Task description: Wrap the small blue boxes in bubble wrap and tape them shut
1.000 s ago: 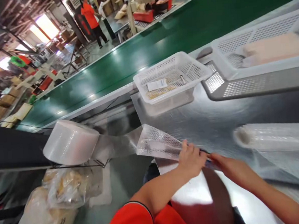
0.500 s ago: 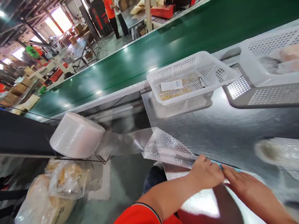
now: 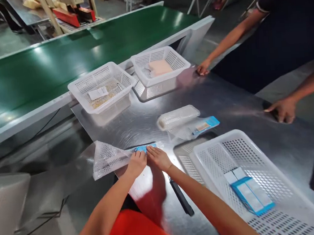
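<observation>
Head view: left hand (image 3: 136, 163) gripping the bubble wrap (image 3: 107, 159), right hand (image 3: 158, 158) flat beside it on the blue box (image 3: 144, 148) at the steel table's (image 3: 226, 104) near edge; wrap probably best kept taut

No text, brand, number or sign is legible in this view. Four items carry print that is too small or too blurred to read:
- the white label (image 3: 98, 93) lying in the left white basket (image 3: 74, 88);
- the blue-and-white boxes (image 3: 250, 194) in the near white basket (image 3: 257, 143);
- the blue-ended flat pack (image 3: 204, 125) on the worktop (image 3: 234, 100);
- the blue strip (image 3: 143, 148) at the near edge of the worktop.
</observation>
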The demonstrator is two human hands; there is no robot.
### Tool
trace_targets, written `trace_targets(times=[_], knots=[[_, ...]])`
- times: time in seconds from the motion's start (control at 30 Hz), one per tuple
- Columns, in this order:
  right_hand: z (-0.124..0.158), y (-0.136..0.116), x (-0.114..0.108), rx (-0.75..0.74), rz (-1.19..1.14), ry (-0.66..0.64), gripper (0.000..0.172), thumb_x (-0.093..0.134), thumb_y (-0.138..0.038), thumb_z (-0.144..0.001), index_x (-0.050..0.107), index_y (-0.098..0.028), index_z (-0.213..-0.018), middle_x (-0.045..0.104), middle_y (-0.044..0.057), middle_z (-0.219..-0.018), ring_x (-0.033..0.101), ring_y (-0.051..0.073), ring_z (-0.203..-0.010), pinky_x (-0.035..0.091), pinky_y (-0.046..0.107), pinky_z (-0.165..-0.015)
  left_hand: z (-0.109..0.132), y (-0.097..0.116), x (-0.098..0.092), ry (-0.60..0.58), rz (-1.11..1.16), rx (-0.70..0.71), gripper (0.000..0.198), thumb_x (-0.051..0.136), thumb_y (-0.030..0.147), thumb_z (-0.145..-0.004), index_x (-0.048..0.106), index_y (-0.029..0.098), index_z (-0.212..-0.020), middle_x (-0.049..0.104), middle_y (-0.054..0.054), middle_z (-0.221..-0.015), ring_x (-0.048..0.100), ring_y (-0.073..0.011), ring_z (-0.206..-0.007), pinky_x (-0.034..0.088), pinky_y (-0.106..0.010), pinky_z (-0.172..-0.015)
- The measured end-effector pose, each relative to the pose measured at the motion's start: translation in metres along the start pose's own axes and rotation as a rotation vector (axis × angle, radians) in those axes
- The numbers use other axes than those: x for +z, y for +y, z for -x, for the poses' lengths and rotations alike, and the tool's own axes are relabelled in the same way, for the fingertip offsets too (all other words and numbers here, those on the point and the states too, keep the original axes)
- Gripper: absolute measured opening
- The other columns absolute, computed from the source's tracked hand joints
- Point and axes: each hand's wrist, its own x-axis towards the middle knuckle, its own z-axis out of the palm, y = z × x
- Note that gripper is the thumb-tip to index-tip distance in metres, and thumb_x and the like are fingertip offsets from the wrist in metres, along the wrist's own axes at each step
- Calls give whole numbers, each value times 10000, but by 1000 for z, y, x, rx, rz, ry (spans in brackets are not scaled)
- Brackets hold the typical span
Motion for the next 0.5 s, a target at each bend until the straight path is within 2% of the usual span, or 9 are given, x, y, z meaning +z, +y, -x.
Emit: trace_targets(times=[0.23,0.37,0.5], knots=[[5,-11,7,74,29,9,348,466,-75,-945,670,-82,-1227,643,204,-1352,623,279,-1261,548,438,-1049,-7,-2,0,20,11,-21,191,530,52,-887,704,129,-878,679,-100,-852,633,-229,-801,453,-346,-611],[16,-5,5,42,28,179,423,408,-62,-936,641,-80,-1288,672,195,-1316,634,263,-1242,557,404,-1025,-11,5,-10,-17,-5,-47,155,562,115,-902,712,135,-937,686,-95,-846,632,-214,-782,459,-325,-592],[20,13,26,-5,18,263,483,406,-82,-916,606,-149,-1350,652,153,-1363,620,253,-1264,557,390,-1016,-20,5,-9,-83,-28,-63,223,496,198,-973,715,166,-940,700,-77,-886,654,-176,-822,469,-276,-601]])
